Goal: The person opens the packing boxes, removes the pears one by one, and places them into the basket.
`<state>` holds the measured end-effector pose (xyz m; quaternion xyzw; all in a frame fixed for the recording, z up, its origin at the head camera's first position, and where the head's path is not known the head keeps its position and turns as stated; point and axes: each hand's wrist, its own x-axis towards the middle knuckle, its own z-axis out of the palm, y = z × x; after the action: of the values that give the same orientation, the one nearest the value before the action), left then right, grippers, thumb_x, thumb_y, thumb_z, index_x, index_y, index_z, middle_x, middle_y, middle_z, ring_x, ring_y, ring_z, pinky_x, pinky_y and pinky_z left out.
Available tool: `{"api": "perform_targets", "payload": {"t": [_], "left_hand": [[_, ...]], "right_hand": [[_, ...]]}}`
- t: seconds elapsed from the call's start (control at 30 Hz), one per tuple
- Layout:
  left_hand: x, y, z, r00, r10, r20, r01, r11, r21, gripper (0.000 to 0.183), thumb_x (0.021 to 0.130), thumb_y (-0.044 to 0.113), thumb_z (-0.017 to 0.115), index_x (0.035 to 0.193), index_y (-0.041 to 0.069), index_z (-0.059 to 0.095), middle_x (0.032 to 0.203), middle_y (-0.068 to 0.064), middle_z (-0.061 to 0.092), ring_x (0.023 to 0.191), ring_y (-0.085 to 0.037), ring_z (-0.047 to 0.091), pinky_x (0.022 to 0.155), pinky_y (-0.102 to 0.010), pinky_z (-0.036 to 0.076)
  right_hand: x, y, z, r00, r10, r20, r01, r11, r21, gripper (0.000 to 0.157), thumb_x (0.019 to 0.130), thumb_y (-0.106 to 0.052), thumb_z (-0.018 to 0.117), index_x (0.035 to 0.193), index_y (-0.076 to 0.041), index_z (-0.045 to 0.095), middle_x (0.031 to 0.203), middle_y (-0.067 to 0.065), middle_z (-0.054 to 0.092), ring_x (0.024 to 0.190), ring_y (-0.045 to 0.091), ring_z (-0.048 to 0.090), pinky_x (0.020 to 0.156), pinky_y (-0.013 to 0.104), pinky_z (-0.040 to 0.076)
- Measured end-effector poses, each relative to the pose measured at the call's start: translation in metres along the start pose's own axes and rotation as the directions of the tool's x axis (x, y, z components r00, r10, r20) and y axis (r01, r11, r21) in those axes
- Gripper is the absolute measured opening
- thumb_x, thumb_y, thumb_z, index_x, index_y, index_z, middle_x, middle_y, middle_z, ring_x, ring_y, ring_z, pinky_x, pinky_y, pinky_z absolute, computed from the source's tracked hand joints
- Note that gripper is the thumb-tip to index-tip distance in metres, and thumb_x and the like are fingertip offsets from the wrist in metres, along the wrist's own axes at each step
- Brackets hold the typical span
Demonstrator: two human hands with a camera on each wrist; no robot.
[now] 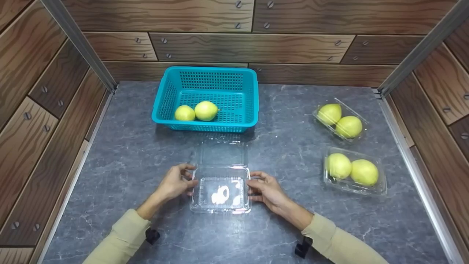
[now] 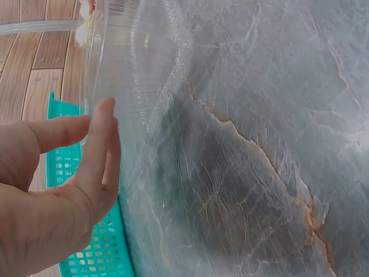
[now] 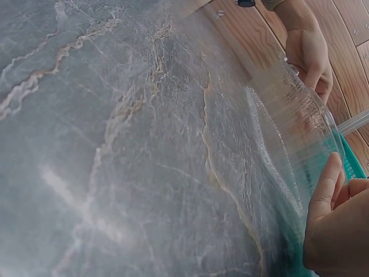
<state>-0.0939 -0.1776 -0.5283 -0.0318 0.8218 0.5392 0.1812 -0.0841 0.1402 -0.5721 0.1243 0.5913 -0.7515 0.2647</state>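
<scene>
A clear plastic clamshell container (image 1: 220, 203) stands in front of me on the grey table, its hinged lid (image 1: 222, 152) folded back away from me. Nothing lies inside its tray. My left hand (image 1: 178, 181) holds the left side at the rim, thumb on top. On the opposite side, my right hand (image 1: 267, 190) grips the rim between thumb and fingers. Both wrist views show the fingers at the container's thin edge, the left hand (image 2: 75, 179) and the right hand (image 3: 340, 213) each at one side.
Behind the container sits a teal basket (image 1: 253, 99) with two yellow fruits (image 1: 206, 111) in it. To the right are two clear clamshell packs, the far one holding two yellow fruits (image 1: 349, 127) and the near one two more (image 1: 364, 172). Wood-patterned walls (image 1: 205, 47) enclose the table.
</scene>
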Motion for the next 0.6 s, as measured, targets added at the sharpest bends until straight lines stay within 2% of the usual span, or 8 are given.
{"api": "perform_targets", "payload": {"t": [0.23, 0.43, 0.6], "left_hand": [[-0.0020, -0.0014, -0.0020, 1.000, 0.029, 0.012, -0.029, 1.000, 0.012, 0.048, 0.087, -0.007, 0.076, 0.132, -0.012, 0.061, 0.090, -0.011, 0.066, 0.062, -0.014, 0.064, 0.059, -0.038, 0.067], [-0.0037, -0.0016, -0.0028, 0.999, -0.006, 0.035, 0.007, 0.999, -0.031, 0.048, 0.090, -0.007, 0.073, 0.135, -0.010, 0.059, 0.089, -0.007, 0.062, 0.060, -0.011, 0.062, 0.056, -0.028, 0.064], [-0.0053, -0.0014, -0.0034, 0.999, -0.008, 0.034, 0.010, 0.999, -0.052, 0.048, 0.090, -0.008, 0.073, 0.136, -0.010, 0.059, 0.087, -0.007, 0.062, 0.060, -0.010, 0.061, 0.055, -0.026, 0.062]], "right_hand": [[0.0017, 0.0008, 0.0011, 1.000, -0.010, -0.008, 0.010, 1.000, 0.003, 0.037, 0.095, -0.006, 0.072, 0.127, -0.003, 0.056, 0.090, -0.001, 0.071, 0.072, 0.012, 0.065, 0.064, 0.026, 0.063], [0.0016, 0.0019, 0.0020, 1.000, -0.008, -0.002, 0.008, 1.000, 0.007, 0.033, 0.095, -0.006, 0.072, 0.124, -0.005, 0.056, 0.088, -0.003, 0.070, 0.071, 0.012, 0.065, 0.062, 0.025, 0.062], [0.0019, 0.0023, 0.0032, 1.000, -0.009, 0.000, 0.009, 1.000, 0.006, 0.033, 0.096, -0.005, 0.071, 0.125, -0.004, 0.056, 0.088, -0.002, 0.069, 0.071, 0.012, 0.065, 0.062, 0.025, 0.062]]}}
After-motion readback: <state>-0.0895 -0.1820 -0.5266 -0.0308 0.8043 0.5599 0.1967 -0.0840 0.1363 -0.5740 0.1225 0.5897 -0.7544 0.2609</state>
